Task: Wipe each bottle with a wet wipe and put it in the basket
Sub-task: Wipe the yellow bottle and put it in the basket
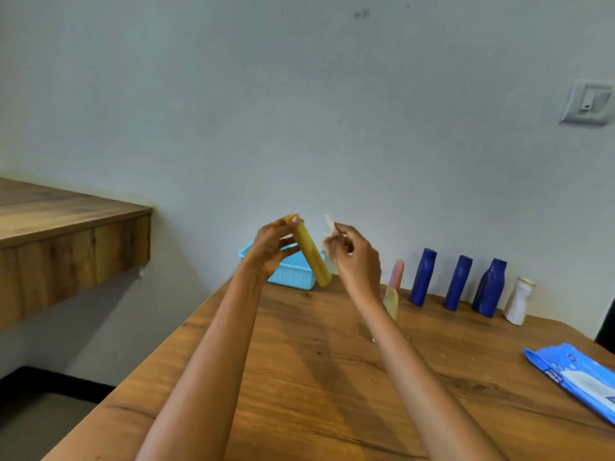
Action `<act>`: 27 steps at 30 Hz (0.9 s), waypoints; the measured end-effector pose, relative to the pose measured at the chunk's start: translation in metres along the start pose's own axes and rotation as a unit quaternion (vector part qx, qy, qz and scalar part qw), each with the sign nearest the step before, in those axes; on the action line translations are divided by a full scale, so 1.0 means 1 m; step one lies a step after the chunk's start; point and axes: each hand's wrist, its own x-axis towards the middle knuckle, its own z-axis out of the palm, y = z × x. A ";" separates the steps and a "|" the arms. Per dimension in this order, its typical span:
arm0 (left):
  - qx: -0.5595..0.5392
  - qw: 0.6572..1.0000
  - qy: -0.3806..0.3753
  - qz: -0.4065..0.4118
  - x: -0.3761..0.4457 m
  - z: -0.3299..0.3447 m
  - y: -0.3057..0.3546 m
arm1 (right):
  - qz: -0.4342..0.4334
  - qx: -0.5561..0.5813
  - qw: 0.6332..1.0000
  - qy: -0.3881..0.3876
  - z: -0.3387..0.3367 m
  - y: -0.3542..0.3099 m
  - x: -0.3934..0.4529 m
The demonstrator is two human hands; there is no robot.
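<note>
My left hand (271,249) grips a long yellow bottle (311,252) near its top and holds it tilted in the air above the table. My right hand (354,256) pinches a crumpled white wet wipe (329,239) just to the right of the bottle, a small gap between them. Behind the bottle, the light blue basket (293,272) stands at the table's far edge against the wall, partly hidden by my left hand. Along the wall to the right stand a pink bottle (397,274), three dark blue bottles (423,277) (458,282) (490,287) and a white bottle (519,301).
A pale yellow bottle (391,302) stands behind my right forearm. The blue wet wipe pack (575,377) lies at the right edge of the wooden table (299,377). A wooden shelf (66,234) juts from the wall on the left. A wall switch (587,103) is at upper right.
</note>
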 end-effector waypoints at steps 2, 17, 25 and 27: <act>0.025 0.997 -0.078 0.012 -0.003 0.005 0.001 | -0.038 -0.025 0.999 -0.012 0.010 -0.013 0.007; 0.024 0.992 -0.077 0.094 -0.007 0.006 0.015 | 0.160 -0.009 0.983 -0.086 0.026 0.013 0.018; 0.029 0.992 -0.060 0.108 -0.009 0.014 0.013 | 0.398 0.224 0.883 -0.108 0.019 0.020 0.005; 0.048 0.991 -0.050 0.115 -0.008 0.015 0.012 | 0.446 0.327 0.827 -0.102 0.012 0.016 0.003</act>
